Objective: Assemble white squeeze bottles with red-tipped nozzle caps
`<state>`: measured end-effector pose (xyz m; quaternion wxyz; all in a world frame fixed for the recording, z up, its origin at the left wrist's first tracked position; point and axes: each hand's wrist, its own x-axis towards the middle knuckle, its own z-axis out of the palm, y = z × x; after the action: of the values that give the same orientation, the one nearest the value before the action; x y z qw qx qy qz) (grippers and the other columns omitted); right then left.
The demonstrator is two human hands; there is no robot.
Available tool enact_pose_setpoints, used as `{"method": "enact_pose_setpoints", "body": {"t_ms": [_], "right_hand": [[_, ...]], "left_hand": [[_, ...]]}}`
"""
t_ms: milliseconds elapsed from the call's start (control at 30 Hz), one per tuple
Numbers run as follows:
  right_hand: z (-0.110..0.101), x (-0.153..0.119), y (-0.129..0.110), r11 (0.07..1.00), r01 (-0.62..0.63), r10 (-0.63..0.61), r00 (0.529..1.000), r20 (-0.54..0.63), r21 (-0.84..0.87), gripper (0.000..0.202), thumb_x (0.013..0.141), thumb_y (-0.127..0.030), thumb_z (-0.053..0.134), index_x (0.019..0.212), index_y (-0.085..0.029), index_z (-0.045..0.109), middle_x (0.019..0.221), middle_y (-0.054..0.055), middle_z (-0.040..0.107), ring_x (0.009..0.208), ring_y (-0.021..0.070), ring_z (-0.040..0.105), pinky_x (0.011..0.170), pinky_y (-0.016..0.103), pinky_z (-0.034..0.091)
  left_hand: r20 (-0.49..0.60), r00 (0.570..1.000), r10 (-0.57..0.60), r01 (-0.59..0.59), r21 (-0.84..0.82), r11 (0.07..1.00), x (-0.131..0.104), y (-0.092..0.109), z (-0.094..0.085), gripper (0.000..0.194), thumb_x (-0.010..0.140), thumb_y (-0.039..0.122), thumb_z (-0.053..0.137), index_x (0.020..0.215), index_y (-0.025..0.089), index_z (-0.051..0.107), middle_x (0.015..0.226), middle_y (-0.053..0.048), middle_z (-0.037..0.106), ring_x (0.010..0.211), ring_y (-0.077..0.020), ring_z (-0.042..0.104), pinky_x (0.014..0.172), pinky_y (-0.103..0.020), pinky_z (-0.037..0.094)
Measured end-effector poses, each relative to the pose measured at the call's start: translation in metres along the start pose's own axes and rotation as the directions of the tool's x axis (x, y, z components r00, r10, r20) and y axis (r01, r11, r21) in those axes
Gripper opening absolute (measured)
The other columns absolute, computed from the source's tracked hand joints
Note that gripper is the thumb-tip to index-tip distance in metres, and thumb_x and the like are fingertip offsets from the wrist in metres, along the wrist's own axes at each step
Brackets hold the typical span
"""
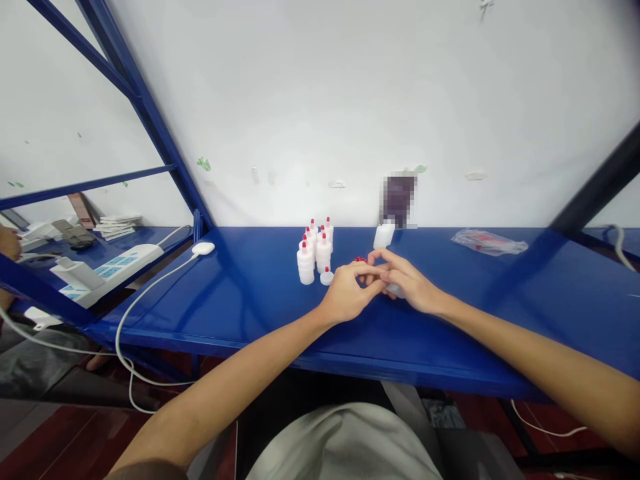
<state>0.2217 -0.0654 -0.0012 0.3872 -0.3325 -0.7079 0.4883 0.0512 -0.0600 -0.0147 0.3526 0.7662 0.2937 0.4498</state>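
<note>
My left hand (349,291) and my right hand (407,283) meet over the blue table, their fingertips together. A whitish translucent piece (395,289) shows under my right hand's fingers, mostly hidden. What my left fingers pinch is too small to make out. Just behind the hands lie small red pieces (360,259), partly covered. Several white bottles with red tips (306,265) stand in a cluster left of my hands. A white cap with a red tip (327,276) sits between them and my left hand. Behind my right hand is a white container (383,236).
A clear plastic bag with red bits (489,242) lies at the back right. On the left are a white round device (203,249) with its cable and a power strip (117,270). Blue frame posts (150,127) rise on both sides, with a white wall (300,100) behind.
</note>
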Motion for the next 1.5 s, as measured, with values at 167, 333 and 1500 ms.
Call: {"method": "enact_pose_setpoints", "body": {"t_ms": [167, 333, 1500], "right_hand": [[0.003, -0.003, 0.004, 0.996, 0.022, -0.024, 0.999, -0.029, -0.082, 0.012, 0.086, -0.031, 0.045, 0.094, -0.022, 0.046, 0.062, -0.003, 0.052, 0.048, 0.0119, 0.041, 0.045, 0.024, 0.035], [-0.001, -0.002, 0.01, 0.985, 0.056, -0.068, 0.996, -0.065, -0.166, 0.022, 0.092, -0.041, 0.048, 0.1, -0.021, 0.05, 0.06, -0.004, 0.053, 0.05, 0.013, 0.045, 0.047, 0.025, 0.035], [-0.012, 0.009, 0.014, 0.668, -0.224, 0.032, 0.961, -0.274, -0.71, 0.02, 0.082, -0.035, 0.055, 0.077, -0.02, 0.067, 0.073, 0.002, 0.068, 0.072, 0.0198, 0.059, 0.076, 0.033, 0.039]], "left_hand": [[0.069, 0.991, -0.118, 0.124, -0.085, 0.989, -0.001, -0.005, 0.002, 0.03, 0.084, 0.035, 0.067, 0.101, 0.012, 0.078, 0.057, 0.005, 0.046, 0.054, -0.008, 0.036, 0.055, -0.023, 0.032], [0.08, 0.983, -0.168, 0.173, -0.075, 0.982, 0.0, 0.0, -0.002, 0.031, 0.087, 0.037, 0.063, 0.098, 0.011, 0.076, 0.054, 0.004, 0.053, 0.049, -0.008, 0.042, 0.051, -0.022, 0.033], [0.134, 0.987, -0.084, -0.044, 0.743, 0.668, -0.021, 0.007, -0.05, 0.032, 0.099, 0.029, 0.043, 0.126, 0.02, 0.058, 0.075, -0.002, 0.069, 0.07, -0.0178, 0.068, 0.066, -0.025, 0.049]]}}
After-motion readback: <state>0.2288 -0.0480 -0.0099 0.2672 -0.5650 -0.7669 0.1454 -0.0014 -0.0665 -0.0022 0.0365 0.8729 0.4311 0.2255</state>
